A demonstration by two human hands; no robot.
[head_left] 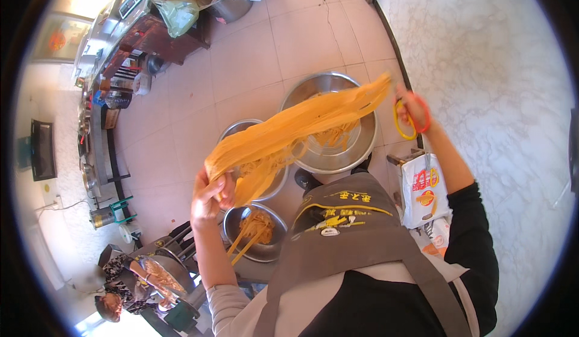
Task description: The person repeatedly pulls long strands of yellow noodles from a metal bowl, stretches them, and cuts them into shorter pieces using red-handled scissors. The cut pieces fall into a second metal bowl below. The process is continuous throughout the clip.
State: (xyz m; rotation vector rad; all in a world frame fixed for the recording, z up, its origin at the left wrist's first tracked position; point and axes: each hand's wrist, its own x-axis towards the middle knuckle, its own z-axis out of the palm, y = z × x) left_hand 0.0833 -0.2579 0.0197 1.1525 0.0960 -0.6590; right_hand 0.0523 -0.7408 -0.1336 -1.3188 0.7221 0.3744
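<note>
A long, wide orange-brown food sheet (294,117), thin and limp like bean curd skin, stretches across the view. My left hand (212,194) grips its lower left end, with a fold hanging beneath. Near its upper right end is my right hand (409,110), blurred, with red-and-yellow-handled scissors (406,122) around its fingers. Below the sheet stands a large steel basin (334,162) with loose strips (334,138) in it. A second steel basin (276,185), partly covered by the sheet, also holds strips. Nearer me, a steel bowl (271,255) holds a strip heap and wooden chopsticks (249,246).
A person (122,273) works over a large food tray (181,276) at lower left. A counter (102,124) runs along the left. A bin (233,2) and bags (178,13) stand at the top. White bags (418,201) hang beside a stool at right, near the marble-patterned wall (479,65).
</note>
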